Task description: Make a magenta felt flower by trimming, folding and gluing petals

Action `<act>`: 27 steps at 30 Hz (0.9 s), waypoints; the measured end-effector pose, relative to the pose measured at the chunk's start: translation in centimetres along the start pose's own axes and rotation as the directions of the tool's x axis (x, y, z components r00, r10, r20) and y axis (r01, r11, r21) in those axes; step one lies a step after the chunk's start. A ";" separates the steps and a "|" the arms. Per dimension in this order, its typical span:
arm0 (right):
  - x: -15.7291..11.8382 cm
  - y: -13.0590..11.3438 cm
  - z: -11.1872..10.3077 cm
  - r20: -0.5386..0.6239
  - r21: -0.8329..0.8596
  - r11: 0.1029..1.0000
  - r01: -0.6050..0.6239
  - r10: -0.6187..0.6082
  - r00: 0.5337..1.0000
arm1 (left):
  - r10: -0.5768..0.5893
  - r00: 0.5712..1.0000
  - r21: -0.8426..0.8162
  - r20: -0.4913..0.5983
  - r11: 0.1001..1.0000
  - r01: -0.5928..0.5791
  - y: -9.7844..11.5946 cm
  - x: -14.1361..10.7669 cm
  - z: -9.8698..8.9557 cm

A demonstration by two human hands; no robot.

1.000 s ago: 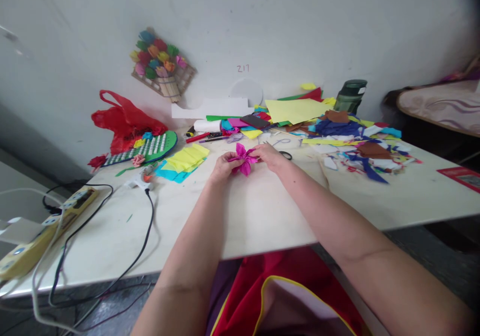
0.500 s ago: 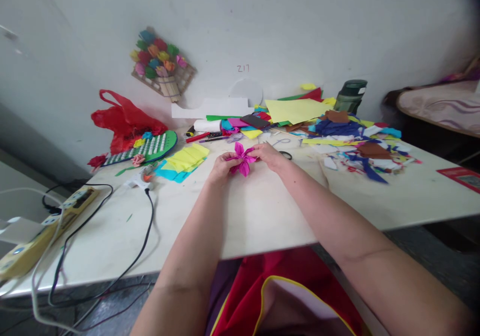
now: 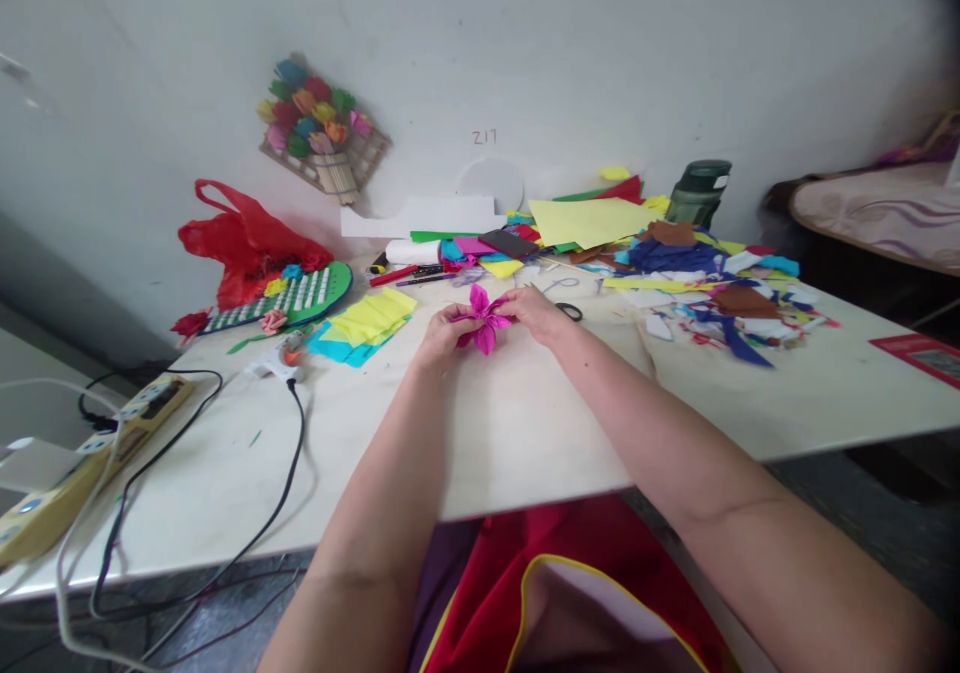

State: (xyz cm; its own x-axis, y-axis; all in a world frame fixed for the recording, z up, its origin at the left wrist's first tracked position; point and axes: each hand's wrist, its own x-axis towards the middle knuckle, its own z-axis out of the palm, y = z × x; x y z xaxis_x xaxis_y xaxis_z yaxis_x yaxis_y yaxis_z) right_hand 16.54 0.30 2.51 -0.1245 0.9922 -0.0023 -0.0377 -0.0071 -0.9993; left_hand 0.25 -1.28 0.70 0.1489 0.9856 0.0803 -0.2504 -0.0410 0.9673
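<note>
A magenta paper flower point(image 3: 484, 323) with several pointed petals is held between my two hands over the middle of the table point(image 3: 540, 433). My left hand point(image 3: 445, 335) pinches the petals on its left side. On the other side, my right hand point(image 3: 531, 311) has its fingers closed on an upper right petal. The black handle of a pair of scissors point(image 3: 570, 311) shows just right of my right hand; the blades are partly hidden behind it. Yellow paper sheets point(image 3: 373, 315) lie over blue paper point(image 3: 346, 348) left of my left hand.
A glue gun point(image 3: 279, 357) with a black cord lies at left, near a power strip point(image 3: 97, 463). Behind it are a red plastic bag point(image 3: 240, 243) and a green decorated board point(image 3: 330, 291). Colourful paper scraps point(image 3: 675, 253) and a dark green bottle point(image 3: 697, 193) fill the back right.
Both hands stay on the flower, which looks turned very slightly between the fingers. The whole view has shifted a little; nothing else has moved.
</note>
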 end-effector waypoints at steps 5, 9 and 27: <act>0.3 0.2 -0.6 0.059 -0.063 0.998 0.016 -0.012 0.998 | -0.091 0.995 -0.083 0.052 0.992 0.095 0.1 -0.1 -0.1; 0.6 0.4 -1.2 0.119 -0.064 0.998 -0.030 0.037 0.992 | -0.109 0.990 -0.083 0.085 0.990 0.116 0.1 -0.1 -0.1; 0.7 0.7 -1.5 0.191 0.008 0.999 -0.039 0.037 0.981 | -0.100 0.991 -0.101 0.093 0.989 0.109 0.4 -0.5 0.2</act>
State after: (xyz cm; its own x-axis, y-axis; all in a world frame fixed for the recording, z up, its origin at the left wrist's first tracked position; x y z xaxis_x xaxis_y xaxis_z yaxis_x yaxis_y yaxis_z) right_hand 17.95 1.18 1.78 -0.3125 0.9494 -0.0318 -0.0404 -0.0467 -0.9981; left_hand 0.23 -1.82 1.10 0.2615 0.9652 0.0058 -0.3285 0.0834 0.9408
